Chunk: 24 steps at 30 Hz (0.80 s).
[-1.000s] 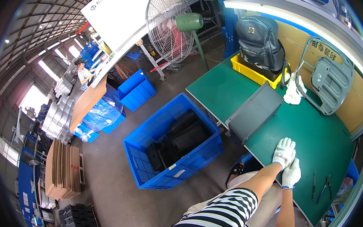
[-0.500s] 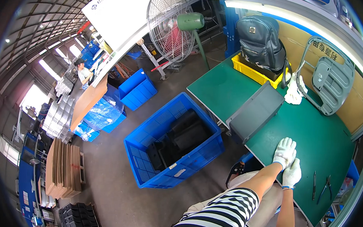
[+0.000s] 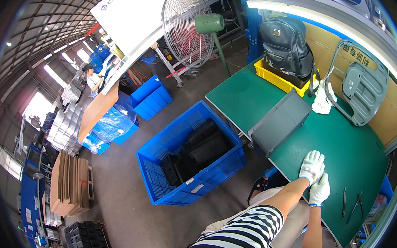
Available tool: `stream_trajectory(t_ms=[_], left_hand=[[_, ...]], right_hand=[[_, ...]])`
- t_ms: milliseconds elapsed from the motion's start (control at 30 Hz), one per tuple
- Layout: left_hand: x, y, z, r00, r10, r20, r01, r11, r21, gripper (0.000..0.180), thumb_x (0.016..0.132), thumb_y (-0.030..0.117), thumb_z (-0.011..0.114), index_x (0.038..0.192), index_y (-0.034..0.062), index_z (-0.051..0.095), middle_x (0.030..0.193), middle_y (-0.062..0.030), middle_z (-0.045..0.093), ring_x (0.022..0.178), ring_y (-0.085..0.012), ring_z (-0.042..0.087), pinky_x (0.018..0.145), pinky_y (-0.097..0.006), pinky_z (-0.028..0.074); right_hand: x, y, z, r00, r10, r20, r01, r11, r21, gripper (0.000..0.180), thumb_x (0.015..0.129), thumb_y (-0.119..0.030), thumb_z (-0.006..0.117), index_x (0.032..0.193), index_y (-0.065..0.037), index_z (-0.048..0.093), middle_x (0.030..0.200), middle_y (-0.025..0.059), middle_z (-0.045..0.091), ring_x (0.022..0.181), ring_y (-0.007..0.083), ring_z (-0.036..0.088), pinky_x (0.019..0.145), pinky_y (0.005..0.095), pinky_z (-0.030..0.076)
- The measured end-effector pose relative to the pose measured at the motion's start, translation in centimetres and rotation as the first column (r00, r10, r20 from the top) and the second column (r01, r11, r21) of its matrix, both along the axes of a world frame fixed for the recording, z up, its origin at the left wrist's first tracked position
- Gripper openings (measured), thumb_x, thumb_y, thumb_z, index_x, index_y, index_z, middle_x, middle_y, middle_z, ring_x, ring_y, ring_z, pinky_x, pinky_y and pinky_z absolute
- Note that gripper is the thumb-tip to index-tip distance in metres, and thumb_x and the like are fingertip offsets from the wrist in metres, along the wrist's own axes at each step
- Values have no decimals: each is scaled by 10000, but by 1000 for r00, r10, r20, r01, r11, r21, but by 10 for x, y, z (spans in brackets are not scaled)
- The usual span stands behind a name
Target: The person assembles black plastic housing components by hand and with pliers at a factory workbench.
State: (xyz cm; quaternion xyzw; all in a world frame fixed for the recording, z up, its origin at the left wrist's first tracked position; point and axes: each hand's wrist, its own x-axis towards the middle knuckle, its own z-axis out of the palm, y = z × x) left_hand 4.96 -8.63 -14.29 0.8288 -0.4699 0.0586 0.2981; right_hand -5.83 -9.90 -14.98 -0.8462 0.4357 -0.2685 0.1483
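Both white-gloved hands rest flat, fingers open, on the green table [image 3: 352, 152]: left hand [image 3: 311, 165] just touching right hand [image 3: 319, 190], near a dark grey plastic tray [image 3: 279, 122].

The scene is bright and evenly lit. Daylight enters through the tall openings [image 3: 36, 105] at the far left, which are blown out to white, and a long white tube lamp [image 3: 291, 9] glows above the green matte surface [image 3: 352, 147]. Shadows are soft and short. Focus is sharp at centre; straight edges bend strongly toward the black circular rim, where detail smears.
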Motion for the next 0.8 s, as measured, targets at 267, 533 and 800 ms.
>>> stream_trajectory(t_ms=[267, 533, 800], left_hand=[[0, -4, 6, 995, 14, 103, -22, 996, 81, 171, 836, 215, 517, 939, 99, 591, 982, -119, 591, 977, -288, 551, 872, -427, 445], [6, -2, 5, 999, -14, 43, 12, 999, 29, 236, 872, 275, 519, 997, 81, 566, 1040, -132, 560, 1075, -302, 526, 981, -441, 407], [4, -1, 3, 999, -16, 36, 15, 1000, 12, 255, 881, 272, 528, 1024, 65, 568, 1067, -141, 561, 1114, -313, 516, 1011, -447, 394]], right_hand=[[-5, 1, 3, 999, -31, -8, 31, 999, 11, 169, 836, -229, 669, 941, -135, 575, 781, 151, 645, 709, 390, 633, 605, 493, 478], [4, 0, 4, 998, -43, -48, 42, 999, -18, 101, 827, -133, 600, 921, -136, 563, 751, 135, 643, 674, 366, 633, 586, 482, 476], [3, 2, 6, 999, -42, -31, 41, 998, -51, 79, 841, -129, 585, 916, -131, 562, 747, 132, 643, 666, 355, 633, 579, 473, 472]])
